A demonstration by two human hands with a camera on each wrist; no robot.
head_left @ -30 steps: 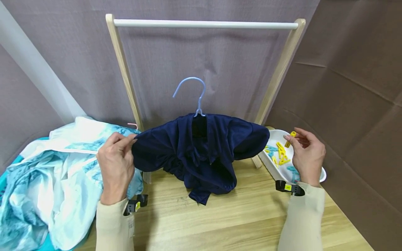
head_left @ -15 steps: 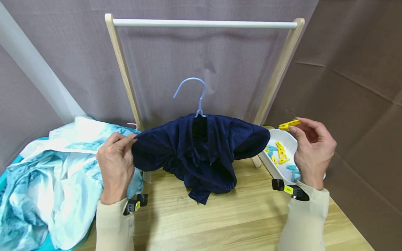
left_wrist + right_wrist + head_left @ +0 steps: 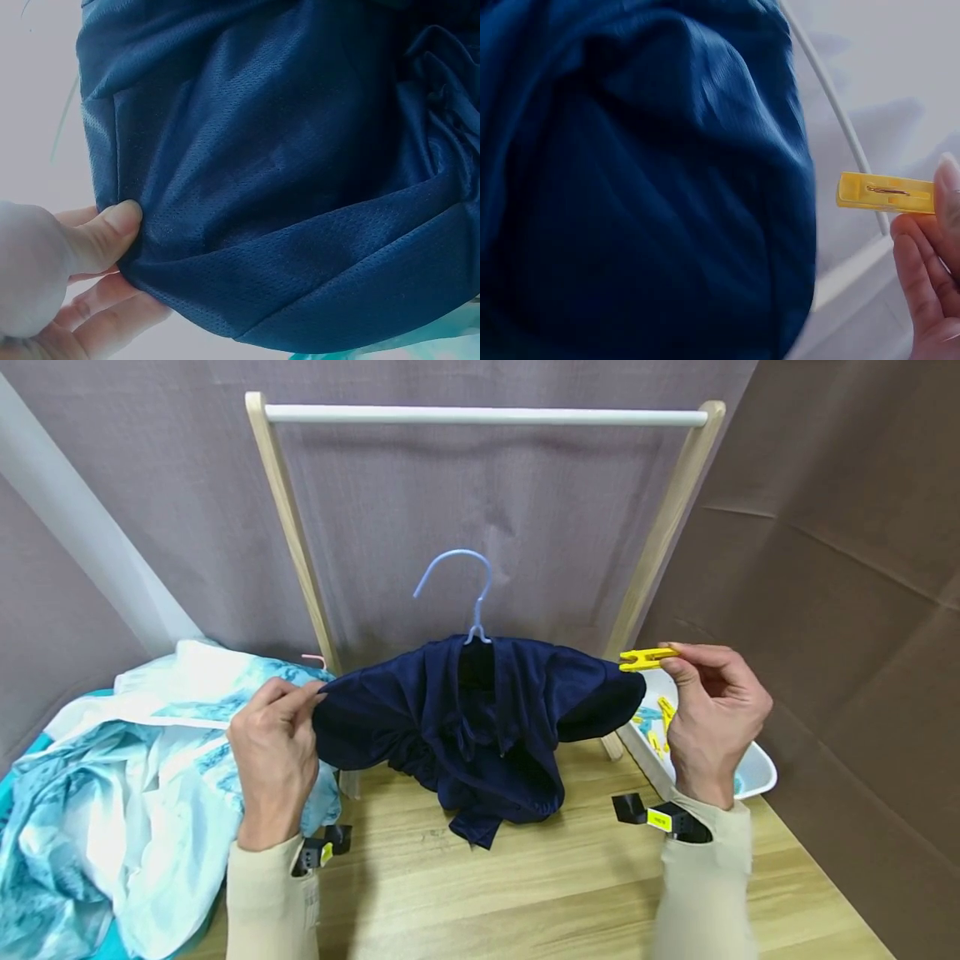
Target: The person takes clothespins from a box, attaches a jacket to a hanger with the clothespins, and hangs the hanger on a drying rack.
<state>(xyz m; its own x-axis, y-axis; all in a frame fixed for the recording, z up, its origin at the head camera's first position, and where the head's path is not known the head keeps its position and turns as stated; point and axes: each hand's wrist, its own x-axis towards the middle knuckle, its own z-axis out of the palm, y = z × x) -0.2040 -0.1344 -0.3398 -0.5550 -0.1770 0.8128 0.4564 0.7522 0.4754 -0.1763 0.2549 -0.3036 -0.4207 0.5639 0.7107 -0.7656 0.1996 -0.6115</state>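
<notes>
A navy blue short-sleeved shirt (image 3: 517,693) is draped on a light blue hanger (image 3: 477,602), whose hook sticks up from the collar, below the rack's bar. My left hand (image 3: 274,752) pinches the end of the left sleeve between thumb and fingers; the left wrist view shows the thumb (image 3: 112,229) on the mesh cloth. With my right hand (image 3: 716,718) I pinch a yellow clothespin (image 3: 642,659) by its rear end. Its front tip points left and overlaps the right sleeve in the head view, while a gap shows between clothespin (image 3: 889,193) and cloth in the right wrist view.
A wooden rack with a white bar (image 3: 480,416) stands behind the shirt. On the right, a white tray (image 3: 759,772) holds yellow and blue clothespins. Blue-and-white cloth (image 3: 150,793) heaps over a turquoise basket at left. A pink hook (image 3: 315,657) pokes out beside it.
My right hand has lifted the yellow clothespin from over the tray, turned it sideways and brought it left to the right sleeve. My left hand has stayed on the left sleeve.
</notes>
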